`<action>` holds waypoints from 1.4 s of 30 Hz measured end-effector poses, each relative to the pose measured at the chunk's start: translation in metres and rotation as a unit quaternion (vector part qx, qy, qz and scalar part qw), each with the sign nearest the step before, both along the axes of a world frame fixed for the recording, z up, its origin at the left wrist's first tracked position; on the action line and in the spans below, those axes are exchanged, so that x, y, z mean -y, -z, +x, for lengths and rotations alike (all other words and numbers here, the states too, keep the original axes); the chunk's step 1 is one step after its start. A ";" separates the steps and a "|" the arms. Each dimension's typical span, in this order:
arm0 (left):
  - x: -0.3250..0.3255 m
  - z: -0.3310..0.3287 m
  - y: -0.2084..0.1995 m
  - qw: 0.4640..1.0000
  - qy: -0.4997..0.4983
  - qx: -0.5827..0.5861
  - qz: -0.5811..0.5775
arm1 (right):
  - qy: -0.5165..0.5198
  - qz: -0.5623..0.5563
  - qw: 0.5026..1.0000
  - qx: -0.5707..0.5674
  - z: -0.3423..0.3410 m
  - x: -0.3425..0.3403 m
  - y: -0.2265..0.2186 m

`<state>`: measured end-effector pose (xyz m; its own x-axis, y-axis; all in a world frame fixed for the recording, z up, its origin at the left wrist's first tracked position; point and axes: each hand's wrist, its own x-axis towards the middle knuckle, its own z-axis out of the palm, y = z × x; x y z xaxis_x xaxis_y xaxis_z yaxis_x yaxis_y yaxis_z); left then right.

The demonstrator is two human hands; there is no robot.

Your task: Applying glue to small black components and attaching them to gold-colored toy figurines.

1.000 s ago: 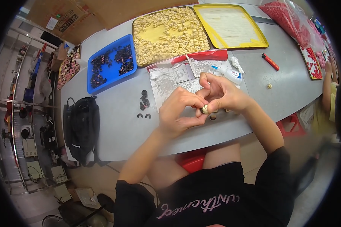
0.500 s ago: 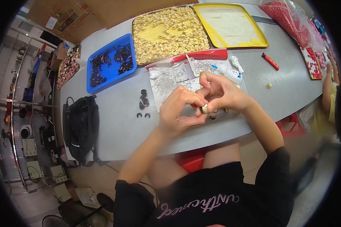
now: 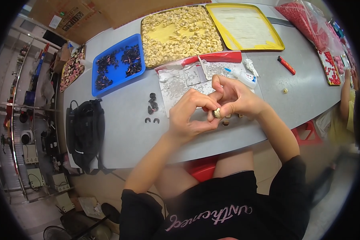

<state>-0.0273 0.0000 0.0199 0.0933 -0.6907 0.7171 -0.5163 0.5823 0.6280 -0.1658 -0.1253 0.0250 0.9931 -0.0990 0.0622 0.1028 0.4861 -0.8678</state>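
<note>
You're pinching a small, rounded cream-coloured piece [image 3: 217,113] with your right hand [image 3: 242,100] above the smooth grey tabletop's [image 3: 124,140] near side, your left hand's [image 3: 188,114] fingers curling against it, their grip impossible to confirm. Little is changing from half a second ago, so close fingerwork is apparently continuing. Your fingertips are hiding most of its shape.

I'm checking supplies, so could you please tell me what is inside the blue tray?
The blue tray holds loose piles of small black pieces, some with pink showing. Bare blue bottom shows between the piles; whatever lies beneath them is covered.
</note>
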 end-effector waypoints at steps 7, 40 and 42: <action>0.000 0.004 -0.001 0.964 0.099 -0.205 0.137 | 0.069 -0.016 0.998 0.002 0.000 -0.004 -0.001; 0.001 0.007 -0.001 0.823 0.182 -0.446 0.300 | 0.238 -0.397 0.878 0.124 0.000 -0.004 -0.014; 0.000 0.008 0.000 0.820 0.196 -0.449 0.295 | 0.259 -0.411 0.866 0.121 0.001 -0.006 -0.013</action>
<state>-0.0192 -0.0003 0.0204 0.0893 -0.9959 0.0112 0.4629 0.0514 0.8849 -0.1650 -0.1196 0.0377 0.7767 -0.3510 0.5229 0.3491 -0.4512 -0.8213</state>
